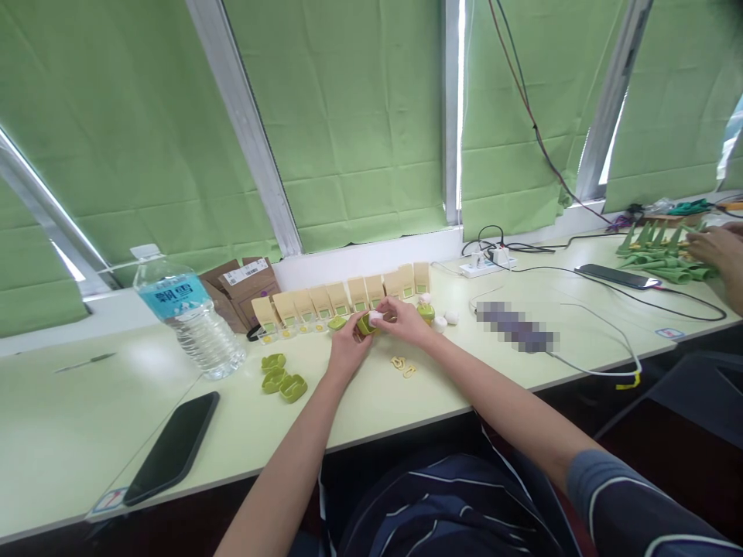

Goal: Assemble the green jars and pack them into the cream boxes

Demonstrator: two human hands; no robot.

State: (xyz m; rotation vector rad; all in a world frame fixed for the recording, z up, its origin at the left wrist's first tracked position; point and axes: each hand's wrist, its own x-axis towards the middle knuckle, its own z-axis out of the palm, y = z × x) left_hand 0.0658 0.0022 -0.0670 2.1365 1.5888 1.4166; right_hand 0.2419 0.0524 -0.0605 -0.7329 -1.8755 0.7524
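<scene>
My left hand point(350, 346) is closed round a small olive-green case point(365, 325) above the middle of the table. Pinched in my right hand point(403, 319) is a small white rounded piece point(375, 317), held against the case's opening. More white rounded pieces point(446, 320) lie just right of my right hand, beside another green case point(426, 312). Several green case parts point(283, 379) rest on the table to the left. Thin yellow cut-out pieces point(403, 365) lie below my hands. Behind them runs a row of beige cards point(338, 299), with small clear and yellow items point(287, 333) in front.
A water bottle point(191, 309) and cardboard box point(247, 290) stand at the left. A black phone point(174, 445) lies near the front edge. Cables, a power strip point(487, 264) and another phone point(618, 276) are at right. Another person's hands point(720, 247) work over green pieces point(667, 251).
</scene>
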